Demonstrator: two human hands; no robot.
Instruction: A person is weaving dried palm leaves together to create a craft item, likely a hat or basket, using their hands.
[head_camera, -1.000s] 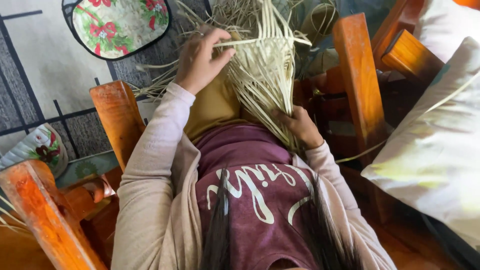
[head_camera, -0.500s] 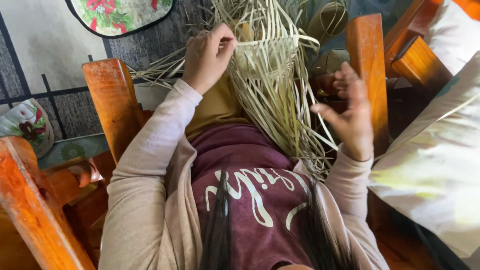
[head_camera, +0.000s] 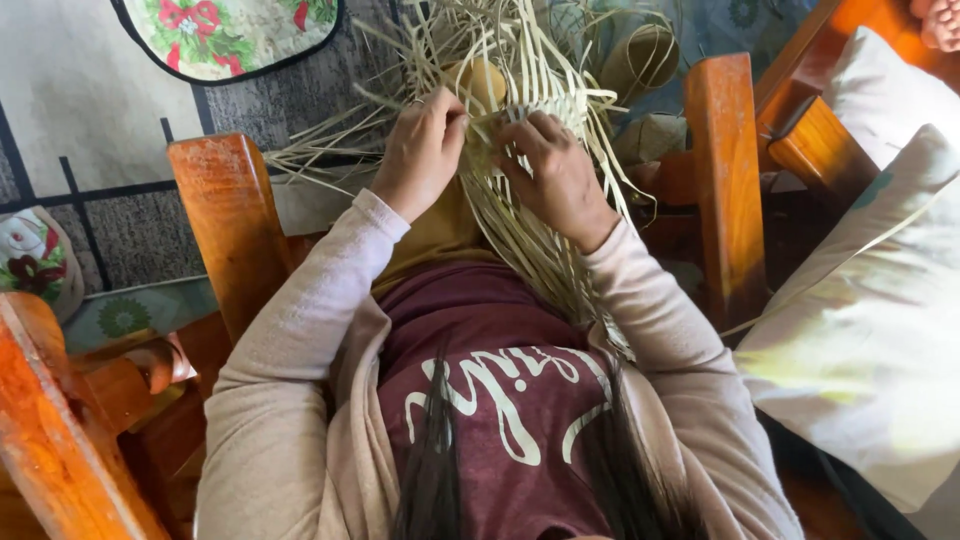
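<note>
A half-woven piece of pale straw strips (head_camera: 520, 130) lies on my lap, its loose ends fanning out toward the floor and down over my legs. My left hand (head_camera: 422, 150) pinches strips at the upper left of the weave. My right hand (head_camera: 555, 170) grips the strips right beside it, fingers curled into the weave. Both hands nearly touch at the woven edge. My sleeves are pale pink, over a maroon shirt.
I sit in a wooden chair with orange-brown arms, the left chair arm (head_camera: 225, 220) and the right chair arm (head_camera: 722, 170). A pale cushion (head_camera: 870, 330) lies at right. A flowered mat (head_camera: 235, 35) lies on the grey patterned rug. A coil of straw (head_camera: 645, 60) sits beyond the weave.
My right hand, raised and open off to the right half a second ago, has come back left onto the weave next to my left hand. The left hand stayed on the strips.
</note>
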